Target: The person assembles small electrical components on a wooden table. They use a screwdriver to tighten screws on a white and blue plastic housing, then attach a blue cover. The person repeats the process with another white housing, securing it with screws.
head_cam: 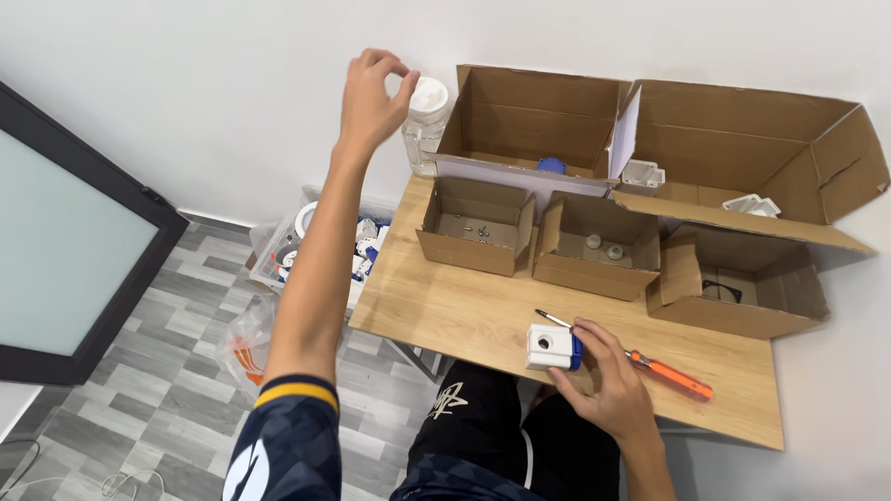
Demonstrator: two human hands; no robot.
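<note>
My left hand (373, 96) is stretched far out, its fingertips pinched at the white lid of a clear plastic jar (426, 123) that stands at the table's far left corner by the wall. My right hand (605, 384) rests near the front edge of the wooden table (469, 311) and holds a small white and blue box-shaped part (551, 346) against the tabletop. An orange-handled screwdriver (661, 370) lies just behind that hand, its metal tip pointing left.
Three small open cardboard boxes (475, 227) sit in a row mid-table, holding screws, small white pieces and a dark ring. Two larger open cartons (742, 139) stand behind them with white and blue parts. A clear bin (278, 250) of parts sits on the tiled floor at left.
</note>
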